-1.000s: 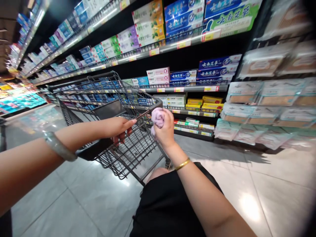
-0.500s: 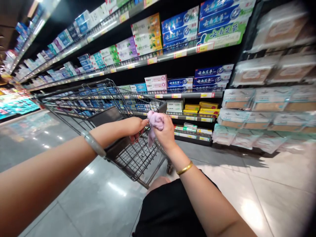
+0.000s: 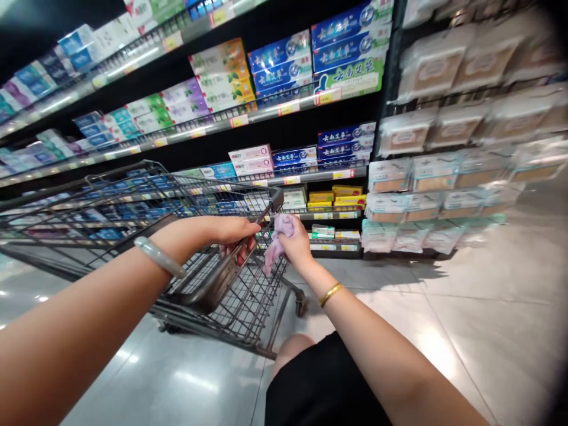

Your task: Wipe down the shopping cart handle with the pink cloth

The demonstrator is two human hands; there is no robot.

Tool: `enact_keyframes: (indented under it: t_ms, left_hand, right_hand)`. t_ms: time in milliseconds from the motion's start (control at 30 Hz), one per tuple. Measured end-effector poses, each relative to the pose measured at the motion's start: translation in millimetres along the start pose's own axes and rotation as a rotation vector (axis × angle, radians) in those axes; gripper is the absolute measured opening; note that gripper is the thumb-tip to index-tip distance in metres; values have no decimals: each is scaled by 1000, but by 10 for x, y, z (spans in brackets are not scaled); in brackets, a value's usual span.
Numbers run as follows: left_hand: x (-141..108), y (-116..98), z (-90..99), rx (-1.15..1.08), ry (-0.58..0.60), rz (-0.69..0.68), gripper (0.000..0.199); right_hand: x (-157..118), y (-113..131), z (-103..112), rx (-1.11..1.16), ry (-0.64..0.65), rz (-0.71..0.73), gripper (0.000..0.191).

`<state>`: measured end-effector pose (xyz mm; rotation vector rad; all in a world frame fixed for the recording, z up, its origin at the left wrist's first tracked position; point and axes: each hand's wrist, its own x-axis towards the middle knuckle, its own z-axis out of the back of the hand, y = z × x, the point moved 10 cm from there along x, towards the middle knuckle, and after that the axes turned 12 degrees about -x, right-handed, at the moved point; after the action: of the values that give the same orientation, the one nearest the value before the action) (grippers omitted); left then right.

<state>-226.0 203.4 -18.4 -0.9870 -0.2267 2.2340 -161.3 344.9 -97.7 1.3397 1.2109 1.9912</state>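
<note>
A dark wire shopping cart [image 3: 217, 283] stands in front of me, turned at an angle to the shelves. My left hand [image 3: 233, 232], below a pale bangle, is closed with its fingers curled around a bar at the cart's near end. Just to its right, my right hand [image 3: 297, 244] grips a crumpled light purple cloth [image 3: 274, 251]. Part of the cloth bunches above the fist and a loose end hangs down by the cart's wire side. A gold bracelet circles the right wrist.
Shelves of boxed goods [image 3: 277, 65] run along the far side of the cart. Clear packets [image 3: 437, 171] hang on a rack at the right. Grey floor tiles [image 3: 177, 384] lie underneath, with a cart wheel [image 3: 300, 305] near my knee.
My view has swung to the right, so the shelves sit further left. The cart's near end has turned. Both hands keep their hold, and more of the cloth hangs down.
</note>
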Motion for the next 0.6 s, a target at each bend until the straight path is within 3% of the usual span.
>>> enact_keyframes:
  t_ms: [67, 100, 200, 300, 467, 600]
  left_hand:
    - [61, -17, 22, -8, 38, 11, 47]
    - [87, -29, 28, -5, 53, 17, 46]
    - [164, -70, 16, 16, 78, 8, 47]
    - [248, -141, 72, 22, -26, -60, 52]
    - [349, -232, 174, 87, -166, -101, 53]
    - [399, -328, 300, 238, -247, -106, 56]
  right_hand:
    - [12, -136, 6, 24, -9, -104, 54]
    - [32, -85, 35, 42, -30, -94, 55]
    - [87, 321, 131, 77, -80, 117, 60]
    - [64, 451, 128, 30, -67, 224, 62]
    - [15, 131, 122, -12, -66, 64, 51]
    - [1, 349, 139, -9, -61, 243, 56]
